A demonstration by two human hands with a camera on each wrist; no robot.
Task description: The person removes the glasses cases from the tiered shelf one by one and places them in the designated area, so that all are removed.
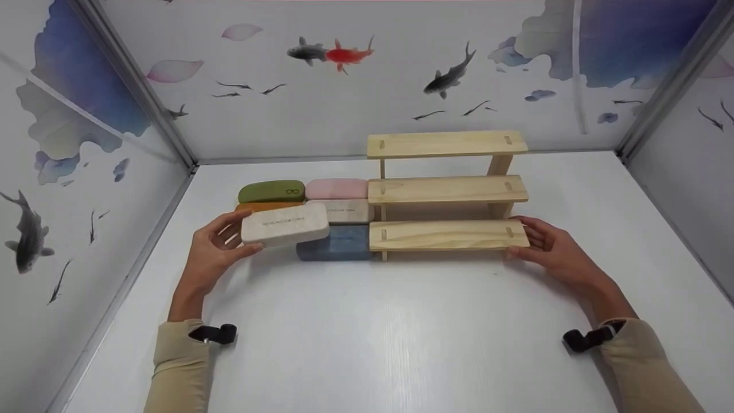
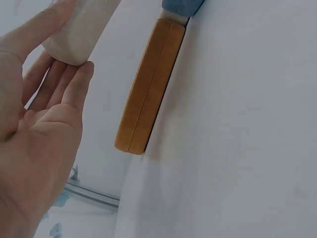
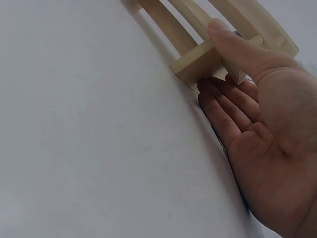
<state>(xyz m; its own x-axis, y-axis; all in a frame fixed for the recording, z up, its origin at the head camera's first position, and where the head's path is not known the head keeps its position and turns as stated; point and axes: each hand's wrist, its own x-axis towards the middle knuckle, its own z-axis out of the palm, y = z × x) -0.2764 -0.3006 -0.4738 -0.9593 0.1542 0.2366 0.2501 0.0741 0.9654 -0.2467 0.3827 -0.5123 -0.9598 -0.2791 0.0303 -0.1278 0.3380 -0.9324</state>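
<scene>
My left hand point(image 1: 209, 255) grips the left end of a white glasses case point(image 1: 287, 225), thumb at the front and fingers behind. The case is held tilted above an orange glasses case point(image 1: 246, 206), which shows in full in the left wrist view. My right hand point(image 1: 553, 249) holds the right end of a three-tier wooden shelf point(image 1: 450, 235) at its lowest board. In the right wrist view the thumb lies against the board's end and the other fingers reach along the side support point(image 3: 200, 69).
Beside the shelf's left end lie a green case point(image 1: 270, 191), a pink case point(image 1: 337, 189), another white case point(image 1: 350, 212) and a blue case point(image 1: 338, 244). Printed panels point(image 1: 401, 74) wall in the white table point(image 1: 390, 332) at the back and sides.
</scene>
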